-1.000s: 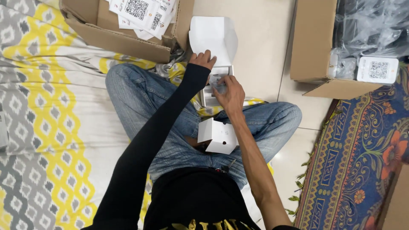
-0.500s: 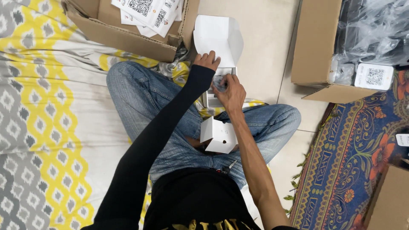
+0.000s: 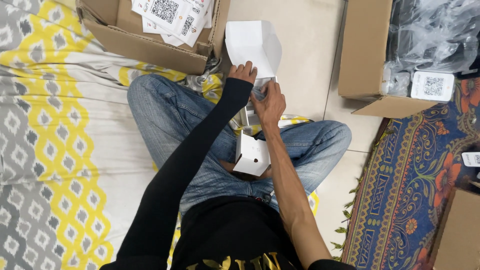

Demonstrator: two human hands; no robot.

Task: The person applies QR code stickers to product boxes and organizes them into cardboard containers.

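The right hand [image 3: 270,102] and the left hand [image 3: 243,72] both grip an open white box [image 3: 252,47], its lid raised, on the floor just past the knees. Nearer the body from this box, a small white box [image 3: 251,155] lies on the lap. Left of it stands a cardboard box [image 3: 145,47] with labels.

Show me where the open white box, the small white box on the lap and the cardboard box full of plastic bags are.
open white box [image 3: 252,42], head view, on its raised lid flap.
small white box [image 3: 252,154], head view, on its top face.
cardboard box [image 3: 363,50], head view, on its brown side wall.
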